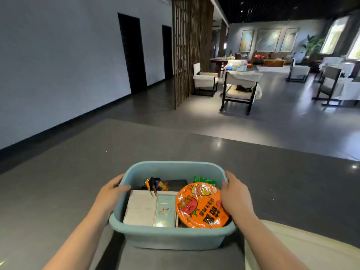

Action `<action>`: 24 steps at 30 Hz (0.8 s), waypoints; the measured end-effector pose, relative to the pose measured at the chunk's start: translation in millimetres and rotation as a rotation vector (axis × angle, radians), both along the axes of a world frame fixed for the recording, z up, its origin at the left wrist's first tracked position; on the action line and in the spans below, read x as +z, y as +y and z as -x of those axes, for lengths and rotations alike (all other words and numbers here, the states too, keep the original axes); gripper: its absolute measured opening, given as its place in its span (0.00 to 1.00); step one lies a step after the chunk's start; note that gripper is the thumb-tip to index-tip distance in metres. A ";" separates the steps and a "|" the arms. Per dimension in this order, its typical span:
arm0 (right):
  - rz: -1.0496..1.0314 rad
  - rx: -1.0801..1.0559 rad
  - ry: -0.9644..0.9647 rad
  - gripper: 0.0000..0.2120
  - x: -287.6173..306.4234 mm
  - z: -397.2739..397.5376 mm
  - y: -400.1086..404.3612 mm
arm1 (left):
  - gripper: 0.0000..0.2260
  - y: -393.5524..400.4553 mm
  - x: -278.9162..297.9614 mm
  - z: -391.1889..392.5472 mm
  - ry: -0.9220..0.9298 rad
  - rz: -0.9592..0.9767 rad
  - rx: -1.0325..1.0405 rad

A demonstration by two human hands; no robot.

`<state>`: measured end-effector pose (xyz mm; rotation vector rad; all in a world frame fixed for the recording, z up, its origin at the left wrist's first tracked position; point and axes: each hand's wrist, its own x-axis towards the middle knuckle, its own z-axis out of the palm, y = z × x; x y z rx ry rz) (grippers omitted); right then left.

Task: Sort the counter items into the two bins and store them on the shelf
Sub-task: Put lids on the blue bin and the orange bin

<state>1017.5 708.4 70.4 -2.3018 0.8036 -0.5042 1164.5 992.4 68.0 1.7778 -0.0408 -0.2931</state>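
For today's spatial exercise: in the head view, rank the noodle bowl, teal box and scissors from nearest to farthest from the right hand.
1. Noodle bowl, beside the right hand, bin's right.
2. Teal box, bin's middle.
3. Scissors, back left.

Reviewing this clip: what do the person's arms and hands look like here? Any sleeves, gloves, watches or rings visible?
Both forearms are bare from the frame's lower edge up to the wrists; no sleeves show. The left hand and right hand wear no gloves. No watch, bracelet or ring is visible on either wrist or on the fingers that show. A pale cream garment shows beside the right forearm.
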 end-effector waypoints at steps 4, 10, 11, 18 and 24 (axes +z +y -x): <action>0.087 -0.058 0.025 0.13 -4.1 -11.1 -7.5 | 0.16 -14.2 -2.2 -20.1 -0.060 -0.044 -0.019; 0.118 -0.099 0.034 0.11 -3.6 -15.3 -8.1 | 0.23 -18.5 -5.3 -24.2 -0.202 -0.206 0.065; 0.103 -0.093 0.017 0.10 -2.1 -13.5 -7.0 | 0.24 -17.6 -3.0 -21.0 -0.243 -0.261 0.102; 0.009 0.047 -0.046 0.14 -15.3 62.6 -17.3 | 0.19 -49.4 22.2 81.7 -0.714 -0.303 0.079; -0.058 -0.212 0.109 0.19 -49.3 221.1 -68.2 | 0.15 -130.3 -5.6 219.2 -0.735 -0.106 -0.485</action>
